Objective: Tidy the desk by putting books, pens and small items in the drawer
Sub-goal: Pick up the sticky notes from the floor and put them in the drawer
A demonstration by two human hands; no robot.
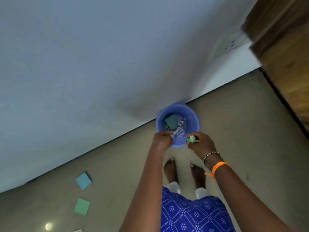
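A blue plastic bin [177, 111] stands on the floor against the wall, with a green sheet [172, 123] and crumpled pale paper [181, 129] inside. Both my hands hover over its near rim. My left hand [163, 138] pinches a small pale scrap of paper at its fingertips. My right hand [201, 143] grips a crumpled green piece of paper [191, 139]. The desk's wooden side [284, 64] is at the right edge; no drawer is in view.
A blue sticky pad [83, 180] and a green one [82, 206] lie on the beige floor at lower left, with a white item [78, 230] at the bottom edge. My bare feet [184, 169] stand just behind the bin. A wall socket [229, 46] sits near the desk.
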